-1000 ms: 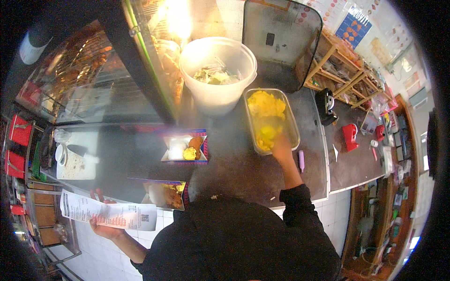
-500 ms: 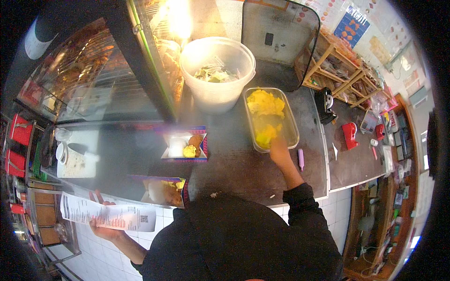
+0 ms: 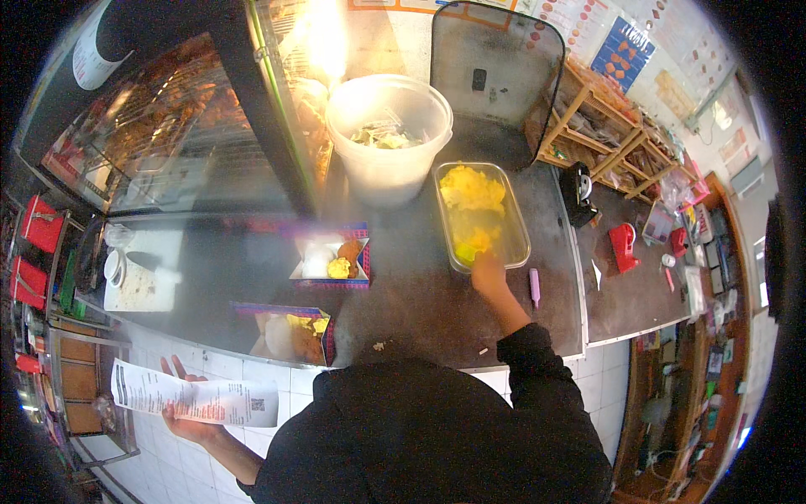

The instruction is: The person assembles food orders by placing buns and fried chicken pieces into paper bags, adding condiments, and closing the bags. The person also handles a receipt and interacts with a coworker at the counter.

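My left hand (image 3: 186, 420) holds a long printed paper slip (image 3: 222, 401) off the counter's front edge, fingers behind it and thumb in front. At the near end of a clear rectangular tub (image 3: 522, 244), my right hand (image 3: 489, 275) is closed, reaching over the rim. A bright yellow-green piece (image 3: 464, 254) shows by its fingertips; whether they grip it I cannot make out. Yellow crumbly food (image 3: 472, 189) lies in the tub. Left of it sits an open food box (image 3: 359, 277) with white, yellow and brown food; a second food box (image 3: 290, 334) stands nearer me.
Behind the tub stands a white bucket (image 3: 390, 172) with leafy scraps, beside a lit glass cabinet (image 3: 168, 134). A purple marker (image 3: 535, 288) lies right of the tub. Further right are a red tape dispenser (image 3: 623, 247) and a wooden rack (image 3: 588, 126). A white board (image 3: 151, 277) lies far left.
The view has shifted slightly. My right hand stays at the tub's near end, moved a little left and down in the picture. The left hand still holds the paper slip.
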The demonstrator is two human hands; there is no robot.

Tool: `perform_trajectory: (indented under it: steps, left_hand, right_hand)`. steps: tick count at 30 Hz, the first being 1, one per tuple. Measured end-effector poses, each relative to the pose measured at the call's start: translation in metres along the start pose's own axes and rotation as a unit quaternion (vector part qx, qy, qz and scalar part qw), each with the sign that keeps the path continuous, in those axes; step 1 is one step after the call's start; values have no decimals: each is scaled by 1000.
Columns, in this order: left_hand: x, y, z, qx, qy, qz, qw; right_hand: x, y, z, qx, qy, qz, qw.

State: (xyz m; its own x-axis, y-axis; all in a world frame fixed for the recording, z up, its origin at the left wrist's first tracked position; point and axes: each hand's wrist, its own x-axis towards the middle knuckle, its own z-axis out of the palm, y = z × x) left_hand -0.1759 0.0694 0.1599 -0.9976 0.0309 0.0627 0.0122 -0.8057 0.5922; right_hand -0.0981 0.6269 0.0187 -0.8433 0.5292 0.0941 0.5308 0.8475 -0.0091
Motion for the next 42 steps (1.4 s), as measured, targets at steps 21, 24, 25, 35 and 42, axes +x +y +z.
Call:
perform_trajectory:
  steps: [21, 24, 25, 35, 42]
  left_hand:
    - [-24, 6, -6, -28, -1, -6, 1000]
    - [-27, 6, -7, -29, -6, -4, 1000]
    - [-28, 6, -8, -27, -7, -3, 1000]
    - [-45, 11, -4, -2, 47, 27, 999]
    - [-80, 34, -17, 16, 96, 78, 992]
  right_hand:
    - [19, 78, -12, 265, -125, 0, 956]
    - [5, 73, -22, 306, -92, 44, 946]
    - [-3, 71, -29, 322, -84, 54, 941]
    - [-84, -88, -93, 572, -421, -136, 691]
    - [-114, -221, -54, 311, -107, -348, 878]
